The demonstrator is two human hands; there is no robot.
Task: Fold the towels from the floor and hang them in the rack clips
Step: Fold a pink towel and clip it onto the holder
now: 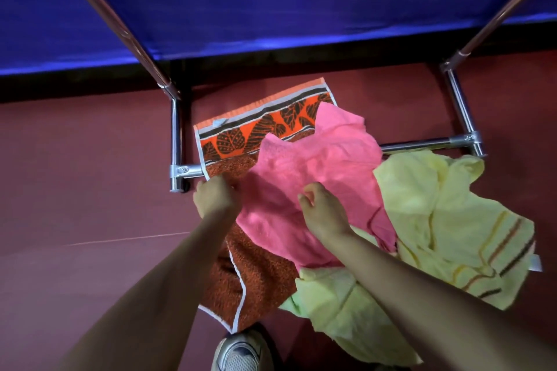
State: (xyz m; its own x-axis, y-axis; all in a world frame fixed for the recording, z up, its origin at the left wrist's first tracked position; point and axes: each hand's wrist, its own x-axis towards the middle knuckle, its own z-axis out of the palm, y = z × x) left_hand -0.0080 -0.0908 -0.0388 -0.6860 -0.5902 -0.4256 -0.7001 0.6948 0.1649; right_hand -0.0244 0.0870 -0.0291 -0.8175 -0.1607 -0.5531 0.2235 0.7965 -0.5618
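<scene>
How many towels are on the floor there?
3 that I can see: an orange towel at left, a pink towel on top, a yellow towel at right. More may be hidden underneath.

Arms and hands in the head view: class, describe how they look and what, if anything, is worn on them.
Both forearms are bare, with no sleeves in view. The left hand and right hand wear no gloves; no rings, watch or bracelets are visible. Nothing is marked on them.

Leaf-print towel [241, 141] leftmost across rack base bar [422, 146], plain towel [301, 190] overlapping it, striped towel [452, 220] rightmost
</scene>
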